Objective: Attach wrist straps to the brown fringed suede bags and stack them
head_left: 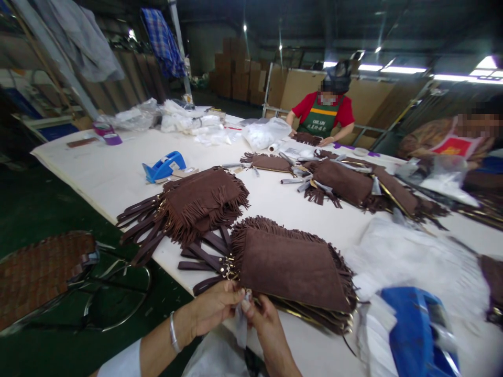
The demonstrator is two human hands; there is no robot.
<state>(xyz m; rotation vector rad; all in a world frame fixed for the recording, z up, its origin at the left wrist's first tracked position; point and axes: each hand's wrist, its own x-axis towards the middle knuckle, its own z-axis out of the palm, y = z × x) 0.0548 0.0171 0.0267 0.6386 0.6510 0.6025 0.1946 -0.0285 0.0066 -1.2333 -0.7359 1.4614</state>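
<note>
At the near table edge, my left hand (220, 306) and my right hand (269, 324) meet, fingertips pinched together. Between them is a strip of translucent plastic wrapping (241, 324) that hangs down from the fingers; its upper end by the metal fittings is partly hidden. Just beyond lies a stack of brown fringed clutch bags (291, 262) with gold zippers along the near side. Dark wrist straps (204, 262) with metal clasps fan out from the stack's left end. Farther back sits a second pile of fringed bags (204, 196), its straps also pointing left.
A blue tape dispenser (416, 330) stands at the near right, another blue dispenser (167, 166) at the back left. White plastic sheeting (420, 262) covers the right side. More brown bags (341, 180) lie beyond. Two people work across the table (90, 170). A stool (47, 277) stands left.
</note>
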